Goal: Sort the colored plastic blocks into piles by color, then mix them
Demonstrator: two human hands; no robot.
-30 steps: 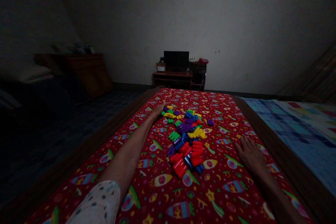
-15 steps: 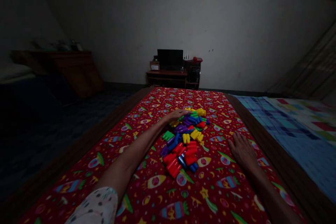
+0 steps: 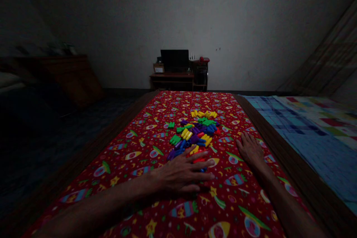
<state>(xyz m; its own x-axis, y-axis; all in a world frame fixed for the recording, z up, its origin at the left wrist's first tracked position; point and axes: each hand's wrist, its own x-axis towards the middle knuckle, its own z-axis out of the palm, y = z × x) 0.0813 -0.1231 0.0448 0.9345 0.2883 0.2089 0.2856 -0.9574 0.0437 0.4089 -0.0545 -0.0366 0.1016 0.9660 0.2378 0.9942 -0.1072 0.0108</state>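
Observation:
A heap of small plastic toy blocks (image 3: 195, 134) in red, yellow, green, blue and purple lies on a red patterned cloth (image 3: 156, 200) covering a long surface. My left hand (image 3: 181, 173) lies flat with fingers spread over the near end of the heap, covering some red and blue blocks. My right hand (image 3: 249, 150) rests palm down on the cloth to the right of the heap, fingers stretched out, touching no block.
A wooden edge (image 3: 284, 148) borders the cloth on both sides. A blue checked mat (image 3: 301, 126) lies to the right. At the far wall stands a low desk (image 3: 173, 80) with a dark screen (image 3: 174, 59). A dark cabinet (image 3: 69, 76) stands at the left.
My left hand has drawn back from the far end of the heap to its near end. The blocks have spread apart. The right hand has stayed flat.

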